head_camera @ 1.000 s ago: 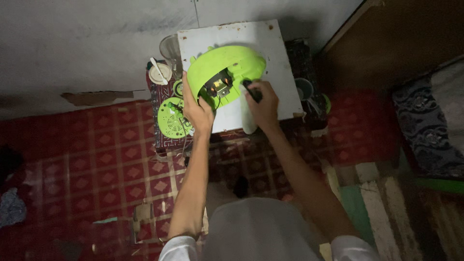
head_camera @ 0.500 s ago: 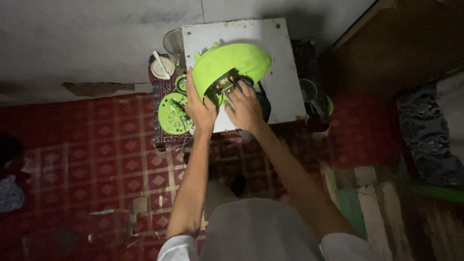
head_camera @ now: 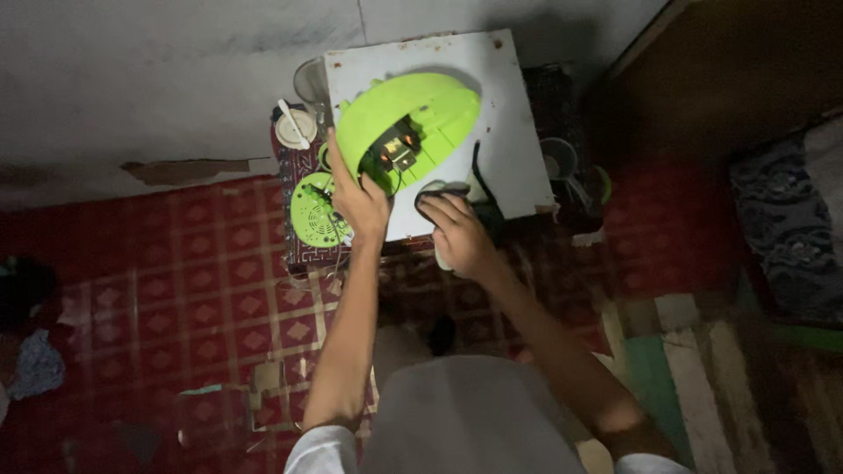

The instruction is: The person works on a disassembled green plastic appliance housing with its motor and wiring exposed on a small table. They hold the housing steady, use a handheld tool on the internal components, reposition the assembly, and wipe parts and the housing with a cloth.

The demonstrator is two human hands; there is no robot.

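A bright green plastic appliance housing (head_camera: 421, 114) lies tilted on a white board (head_camera: 509, 149), its open underside showing a small motor and wires (head_camera: 397, 151). My left hand (head_camera: 356, 197) grips the housing's near left edge. My right hand (head_camera: 457, 233) rests at the board's front edge, its fingers on a dark round part (head_camera: 443, 191) with a black cable (head_camera: 479, 175) running from it. A round green slotted cover (head_camera: 314, 213) lies to the left, beside my left hand.
A white cup with a spoon (head_camera: 295, 127) and a clear glass (head_camera: 312, 83) stand left of the board. Dark containers (head_camera: 562, 167) sit to its right. Red patterned flooring (head_camera: 176, 290) spreads below; a grey wall (head_camera: 158, 79) is behind. Bedding (head_camera: 790, 219) lies at far right.
My right hand has drawn back from the motor opening to the board's front edge onto the dark part. The left hand keeps its hold on the green housing.
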